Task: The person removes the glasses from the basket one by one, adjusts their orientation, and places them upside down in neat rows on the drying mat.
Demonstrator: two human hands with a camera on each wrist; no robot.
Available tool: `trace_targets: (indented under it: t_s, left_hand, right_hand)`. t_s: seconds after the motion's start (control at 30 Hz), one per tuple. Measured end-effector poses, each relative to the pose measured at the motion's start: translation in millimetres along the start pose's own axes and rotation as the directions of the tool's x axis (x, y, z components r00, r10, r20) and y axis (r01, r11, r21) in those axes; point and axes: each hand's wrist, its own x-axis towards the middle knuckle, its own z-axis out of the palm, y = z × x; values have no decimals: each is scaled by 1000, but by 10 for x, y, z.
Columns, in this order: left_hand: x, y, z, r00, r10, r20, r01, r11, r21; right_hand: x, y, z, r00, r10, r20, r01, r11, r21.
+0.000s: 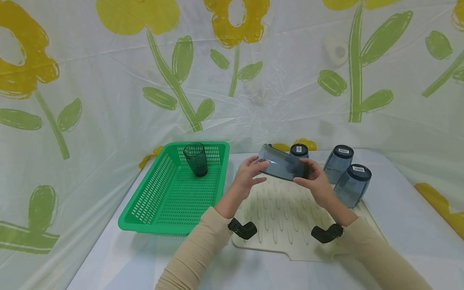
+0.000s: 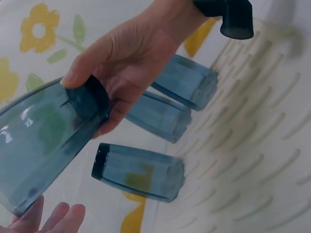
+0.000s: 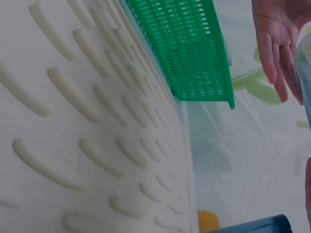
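A tinted bluish-grey drinking glass point(image 1: 280, 163) is held tilted, nearly on its side, above the drying mat point(image 1: 279, 209). My right hand point(image 1: 317, 183) grips its dark base, with thumb and fingers wrapped round it in the left wrist view. At the mouth end is my left hand point(image 1: 248, 175), its fingers loosely extended beside the rim. The right wrist view shows these left fingers point(image 3: 277, 63) straight, next to the glass point(image 3: 305, 73) at the frame's edge.
Three similar glasses stand upside down along the mat's back and right side: a far one point(image 1: 299, 150), a middle one point(image 1: 338, 164) and a nearer one point(image 1: 352, 185). Left of the mat, a green plastic basket point(image 1: 125, 223) contains one upright glass point(image 1: 195, 159). A flower-patterned sheet point(image 1: 286, 88) hangs behind.
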Motion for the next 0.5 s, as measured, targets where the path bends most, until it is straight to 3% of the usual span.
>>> trace_targets:
  t_s: [0.27,0.5]
  left_hand:
    - [-29,44,-33,992,-62,109,51,994,97]
    - [-34,98,-48,979,-148,140,111,963,244]
  right_hand:
    - [-19,-174,-77,998,-63,19,61,994,86]
    - [4,-329,-146,998,-54,21,53,995,80]
